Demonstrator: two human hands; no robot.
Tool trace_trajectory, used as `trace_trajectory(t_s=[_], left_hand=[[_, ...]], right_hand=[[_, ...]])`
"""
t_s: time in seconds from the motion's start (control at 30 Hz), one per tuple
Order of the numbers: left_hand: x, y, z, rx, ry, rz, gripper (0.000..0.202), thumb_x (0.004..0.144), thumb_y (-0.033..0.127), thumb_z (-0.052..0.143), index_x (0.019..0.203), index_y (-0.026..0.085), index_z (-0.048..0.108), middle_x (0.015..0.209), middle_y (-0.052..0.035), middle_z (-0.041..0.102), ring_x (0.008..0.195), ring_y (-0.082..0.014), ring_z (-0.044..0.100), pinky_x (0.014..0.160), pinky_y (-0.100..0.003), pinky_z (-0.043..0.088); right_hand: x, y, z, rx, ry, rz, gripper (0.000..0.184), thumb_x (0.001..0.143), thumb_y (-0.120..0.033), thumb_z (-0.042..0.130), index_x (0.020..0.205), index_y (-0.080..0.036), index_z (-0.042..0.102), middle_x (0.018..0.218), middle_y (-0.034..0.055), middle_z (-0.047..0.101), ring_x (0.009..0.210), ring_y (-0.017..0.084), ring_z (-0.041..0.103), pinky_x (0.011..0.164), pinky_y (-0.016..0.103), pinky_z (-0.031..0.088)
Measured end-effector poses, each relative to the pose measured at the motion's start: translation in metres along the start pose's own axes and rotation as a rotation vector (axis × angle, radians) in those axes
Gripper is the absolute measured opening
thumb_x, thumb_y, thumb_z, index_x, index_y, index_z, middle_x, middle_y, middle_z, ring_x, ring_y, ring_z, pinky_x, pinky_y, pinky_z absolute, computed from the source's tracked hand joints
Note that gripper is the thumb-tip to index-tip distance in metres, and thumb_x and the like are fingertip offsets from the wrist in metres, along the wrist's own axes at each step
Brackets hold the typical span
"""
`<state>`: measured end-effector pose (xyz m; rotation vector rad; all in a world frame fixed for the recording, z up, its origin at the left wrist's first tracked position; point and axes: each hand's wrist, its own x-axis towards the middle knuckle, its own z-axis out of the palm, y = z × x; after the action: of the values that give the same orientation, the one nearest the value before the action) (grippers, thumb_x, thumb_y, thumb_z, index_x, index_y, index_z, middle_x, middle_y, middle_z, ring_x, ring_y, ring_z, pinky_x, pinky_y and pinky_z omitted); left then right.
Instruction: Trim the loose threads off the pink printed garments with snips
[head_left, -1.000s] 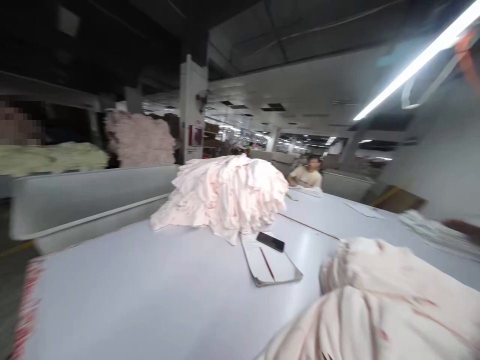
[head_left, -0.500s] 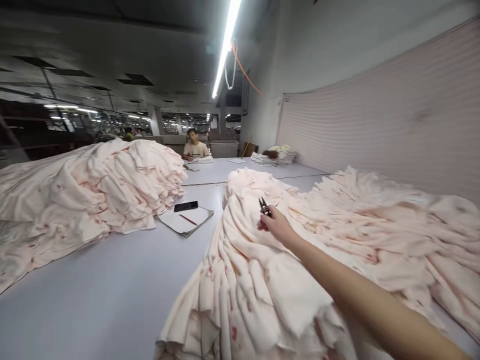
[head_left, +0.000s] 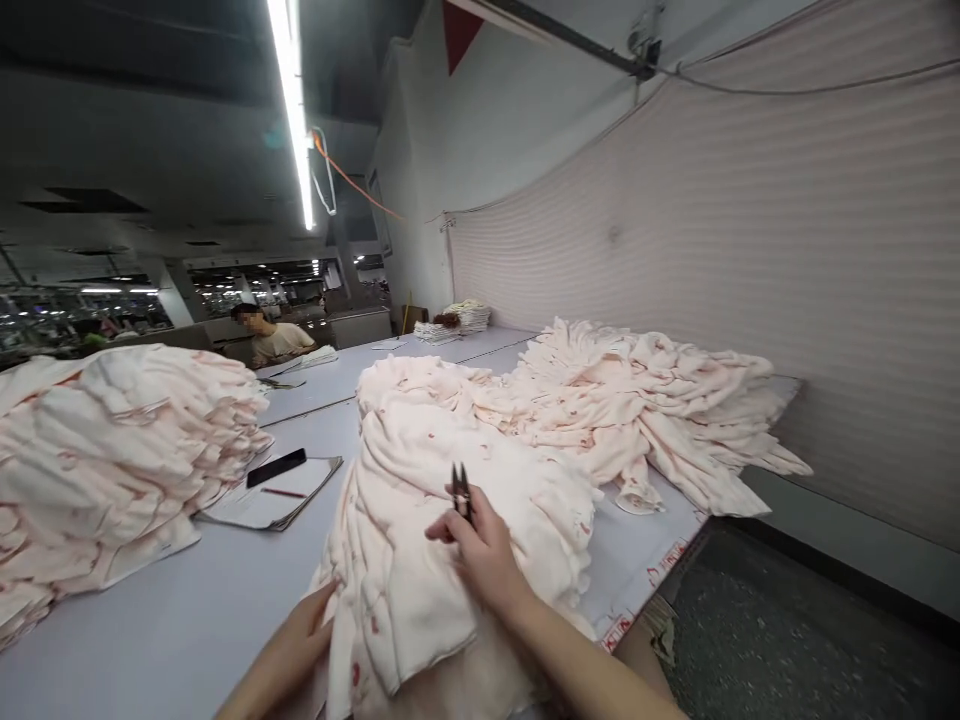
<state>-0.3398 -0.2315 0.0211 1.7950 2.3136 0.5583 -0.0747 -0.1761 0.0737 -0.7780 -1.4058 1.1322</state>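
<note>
Resting on top of a heap of pale pink cloth [head_left: 450, 500], the right hand [head_left: 484, 555] is clenched around a small pair of thread snips [head_left: 460, 490], whose dark blades stick out beyond the fingers. The snips are held with their long axis running away from the wrist, tips pointing up and toward the far end of the table [head_left: 172, 620]. The left hand [head_left: 304, 630] is pressed against the near left flank of the same heap, fingers laid on the hanging folds; whether any cloth is actually pinched cannot be told.

The cloth is judged to be light piece by piece, soft and limp, sliding easily layer over layer, so a single edge or corner at the near side, just under the left hand, would best be taken between thumb and fingers. The snips are judged small, stiff and sharp at the tips, best kept gripped around the spring handle.

Beyond the right hand a second, looser heap [head_left: 645, 400] is spread toward the wall. To the left of the left hand a notepad [head_left: 281, 495] carrying a phone [head_left: 276, 467] is lying beside a tall stack of folded pieces [head_left: 112, 450]. Far off, another person [head_left: 274, 338] is seated.
</note>
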Motion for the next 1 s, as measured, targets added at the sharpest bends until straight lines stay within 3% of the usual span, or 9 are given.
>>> trace_trajectory(t_s=[0.1,0.2,0.27,0.33,0.47,0.6,0.7,0.87,1.0], left_hand=[[0.01,0.045,-0.042,0.124,0.106,0.038,0.045,0.077,0.037,0.043,0.117,0.021,0.057,0.118,-0.0066,0.062,0.107,-0.0275,0.058,0.088,-0.037,0.047],[0.011,0.134,-0.056,0.301,0.07,0.173,0.053,0.081,0.036,0.041,0.131,0.02,0.044,0.133,-0.0111,0.049,0.105,-0.028,0.058,0.088,-0.039,0.045],[0.01,0.192,-0.05,0.493,-0.12,0.284,0.057,0.077,0.034,0.049,0.132,0.018,0.044,0.118,-0.0154,0.058,0.094,-0.0348,0.061,0.083,-0.052,0.042],[0.012,0.231,-0.04,0.594,-0.146,0.347,0.066,0.076,0.032,0.053,0.138,0.018,0.035,0.117,-0.0182,0.058,0.089,-0.0368,0.061,0.08,-0.058,0.039],[0.037,0.26,-0.01,0.472,-0.164,0.691,0.08,0.069,0.018,0.058,0.141,0.023,0.025,0.147,-0.0164,0.027,0.123,-0.0401,0.038,0.092,-0.054,0.032],[0.065,0.265,0.009,0.263,-0.346,0.857,0.044,0.069,0.008,0.046,0.109,0.021,0.058,0.117,-0.008,0.059,0.112,-0.0243,0.05,0.093,-0.035,0.037],[0.065,0.25,-0.018,0.224,-0.359,0.825,0.027,0.072,0.01,0.037,0.082,0.02,0.061,0.087,-0.0036,0.065,0.086,-0.0186,0.058,0.08,-0.027,0.043],[0.041,0.163,-0.088,0.15,-0.411,0.58,0.024,0.073,0.026,0.04,0.072,0.024,0.064,0.081,-0.0012,0.067,0.082,-0.0209,0.059,0.077,-0.025,0.044],[0.031,0.082,-0.084,0.151,-0.11,0.247,0.026,0.066,0.039,0.049,0.072,0.023,0.068,0.076,-0.0002,0.07,0.082,-0.0239,0.06,0.075,-0.03,0.046]], right_hand=[[-0.017,0.001,-0.062,0.145,0.249,0.017,0.025,0.085,-0.037,0.051,0.103,-0.019,0.052,0.074,0.0022,0.068,0.07,0.016,0.063,0.064,0.026,0.046],[-0.029,0.015,-0.106,0.179,0.451,0.062,0.032,0.079,-0.043,0.058,0.097,-0.018,0.052,0.07,0.0016,0.066,0.061,0.017,0.063,0.054,0.025,0.042],[-0.033,0.025,-0.12,0.174,0.442,0.068,0.035,0.078,-0.045,0.059,0.099,-0.018,0.053,0.069,0.0016,0.066,0.06,0.017,0.063,0.054,0.026,0.042],[-0.036,0.031,-0.126,0.17,0.4,0.069,0.037,0.079,-0.046,0.059,0.102,-0.018,0.053,0.072,0.0025,0.067,0.062,0.018,0.064,0.056,0.026,0.044],[-0.033,0.036,-0.124,0.209,0.475,0.083,0.041,0.077,-0.05,0.06,0.1,-0.018,0.053,0.067,0.0013,0.066,0.055,0.017,0.062,0.05,0.025,0.043],[-0.027,0.035,-0.115,0.262,0.399,0.082,0.04,0.08,-0.05,0.057,0.104,-0.018,0.053,0.066,0.0011,0.065,0.056,0.018,0.063,0.052,0.026,0.044],[-0.035,0.031,-0.115,0.276,0.333,0.099,0.043,0.081,-0.049,0.055,0.111,-0.018,0.051,0.065,0.0003,0.065,0.059,0.018,0.063,0.054,0.026,0.045],[-0.054,0.022,-0.122,0.293,0.294,0.148,0.046,0.079,-0.051,0.058,0.113,-0.02,0.054,0.066,0.0016,0.065,0.058,0.018,0.062,0.054,0.026,0.044],[-0.054,0.023,-0.116,0.244,0.235,0.17,0.04,0.079,-0.05,0.057,0.106,-0.02,0.059,0.074,0.0048,0.066,0.061,0.019,0.062,0.053,0.027,0.044]])
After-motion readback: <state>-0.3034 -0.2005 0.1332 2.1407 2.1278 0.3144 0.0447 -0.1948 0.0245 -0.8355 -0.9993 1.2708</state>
